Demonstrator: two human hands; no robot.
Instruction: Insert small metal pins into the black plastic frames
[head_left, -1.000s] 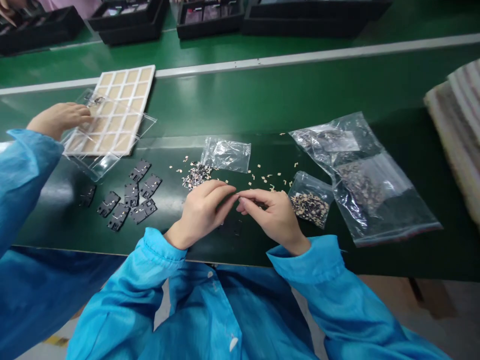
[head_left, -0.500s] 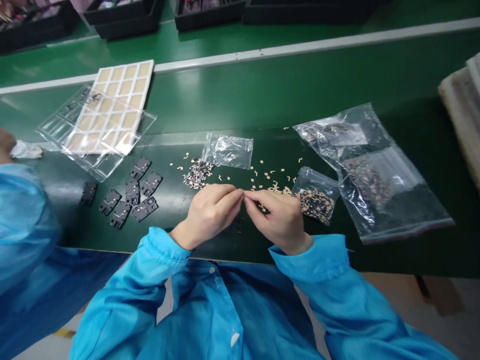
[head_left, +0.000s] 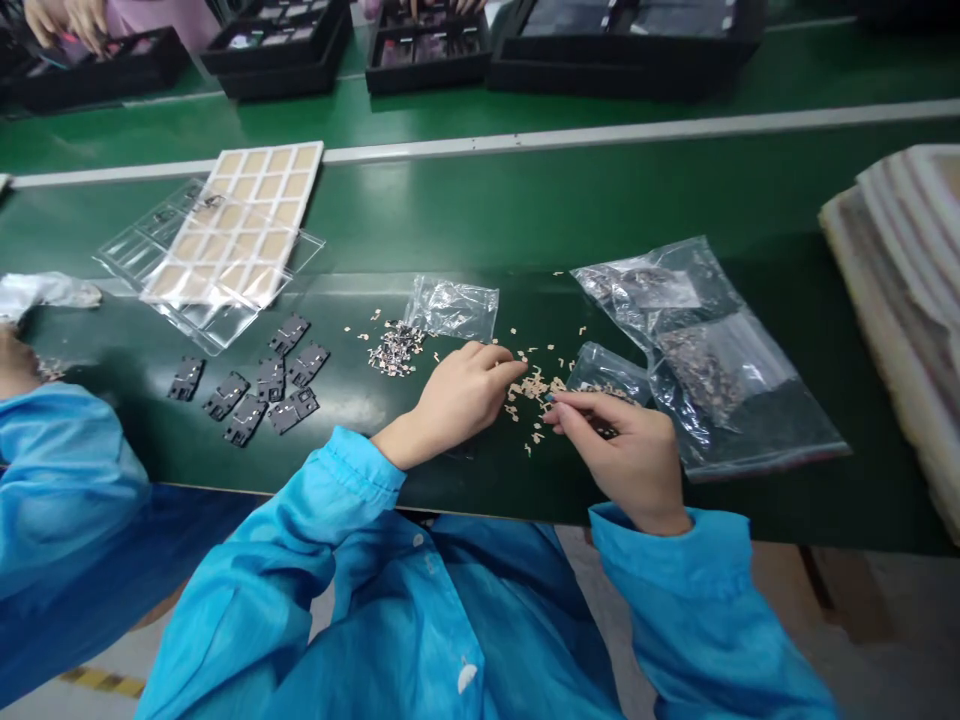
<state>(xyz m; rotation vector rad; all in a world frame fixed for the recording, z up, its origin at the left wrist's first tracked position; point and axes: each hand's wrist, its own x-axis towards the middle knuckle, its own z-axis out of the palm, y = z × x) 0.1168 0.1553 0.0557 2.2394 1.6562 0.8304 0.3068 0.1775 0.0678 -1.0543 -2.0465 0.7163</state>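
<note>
My left hand [head_left: 466, 395] reaches over the edge of a scatter of small tan parts [head_left: 534, 386], thumb and forefinger closed together; anything between them is too small to make out. To its right, my right hand [head_left: 634, 450] is pinched at the same scatter, with a tiny bluish spot showing at its fingertips. Just beyond the right hand lies a small zip bag [head_left: 611, 372] of such parts, partly covered by that hand. A pile of small silvery parts [head_left: 396, 348] lies left of the tan ones, beside a crumpled clear bag [head_left: 454, 308].
Several black plastic pieces [head_left: 271, 380] lie at left. Behind them a clear tray [head_left: 217, 335] overlaps a white gridded tray [head_left: 294, 215]. A large clear bag [head_left: 772, 425] and stacked trays [head_left: 892, 260] are at right. A co-worker's sleeve [head_left: 67, 450] is at far left; black boxes [head_left: 427, 75] stand at the back.
My hands were fingertip to fingertip and have come apart. The right has moved right, the left slightly right and up to the tan parts. The camera view has shifted.
</note>
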